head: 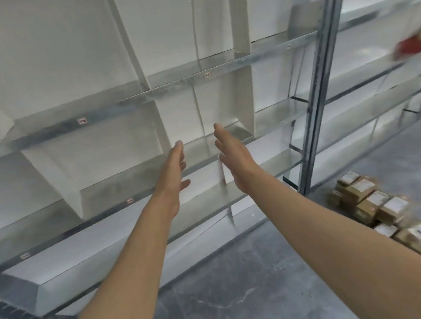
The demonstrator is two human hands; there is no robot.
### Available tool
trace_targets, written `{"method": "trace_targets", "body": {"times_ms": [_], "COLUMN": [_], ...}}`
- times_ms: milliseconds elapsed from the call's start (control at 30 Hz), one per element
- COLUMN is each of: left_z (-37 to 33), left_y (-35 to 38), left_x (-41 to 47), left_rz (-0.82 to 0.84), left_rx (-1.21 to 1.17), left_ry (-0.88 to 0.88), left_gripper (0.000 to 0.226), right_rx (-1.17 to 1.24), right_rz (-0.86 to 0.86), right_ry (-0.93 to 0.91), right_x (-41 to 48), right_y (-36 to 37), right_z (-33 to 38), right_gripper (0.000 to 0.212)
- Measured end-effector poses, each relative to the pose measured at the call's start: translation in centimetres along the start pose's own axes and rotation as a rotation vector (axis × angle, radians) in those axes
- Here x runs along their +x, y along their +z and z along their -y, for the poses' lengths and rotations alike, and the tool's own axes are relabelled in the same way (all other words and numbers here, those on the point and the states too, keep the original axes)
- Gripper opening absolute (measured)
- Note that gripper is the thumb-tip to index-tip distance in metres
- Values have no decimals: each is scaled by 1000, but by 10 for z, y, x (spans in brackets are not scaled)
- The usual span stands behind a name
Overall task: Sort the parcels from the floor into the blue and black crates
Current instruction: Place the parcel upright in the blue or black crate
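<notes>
Both my arms stretch forward toward a metal shelving rack [194, 79]. My left hand [175, 175] and my right hand [233, 156] are held up side by side with straight fingers, palms facing each other, and nothing is in either. Several brown cardboard parcels [376, 205] with white labels lie in a pile on the grey floor at the lower right, apart from both hands. No blue or black crate is in view.
The galvanised rack has several bare shelves and an upright post [320, 92] to the right of my hands. A red tray [418, 43] sits on a shelf at the far right, blurred. Grey concrete floor [233, 289] spreads below.
</notes>
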State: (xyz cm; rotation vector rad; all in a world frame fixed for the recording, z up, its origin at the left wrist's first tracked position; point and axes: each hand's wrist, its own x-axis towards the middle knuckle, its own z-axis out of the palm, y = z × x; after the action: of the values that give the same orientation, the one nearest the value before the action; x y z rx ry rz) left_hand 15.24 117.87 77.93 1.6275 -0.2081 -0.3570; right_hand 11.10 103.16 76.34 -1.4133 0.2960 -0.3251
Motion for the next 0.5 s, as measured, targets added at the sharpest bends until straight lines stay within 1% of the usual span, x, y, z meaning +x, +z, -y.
{"method": "trace_targets", "body": {"times_ms": [167, 400, 500], "left_z": [1, 21, 33], "left_y": [110, 249, 302], "left_x": [32, 73, 96], "left_rz": [139, 417, 532], "left_rx": [28, 89, 128], "left_ry": [-8, -50, -69], "left_gripper": [56, 67, 67], "right_rx": [6, 46, 25], "right_rz": [-156, -364, -478], "right_ry": [-2, 37, 59], "right_x": [13, 18, 30], "right_y": [-104, -232, -279], "right_z": [1, -12, -22], "right_gripper": [74, 68, 69]}}
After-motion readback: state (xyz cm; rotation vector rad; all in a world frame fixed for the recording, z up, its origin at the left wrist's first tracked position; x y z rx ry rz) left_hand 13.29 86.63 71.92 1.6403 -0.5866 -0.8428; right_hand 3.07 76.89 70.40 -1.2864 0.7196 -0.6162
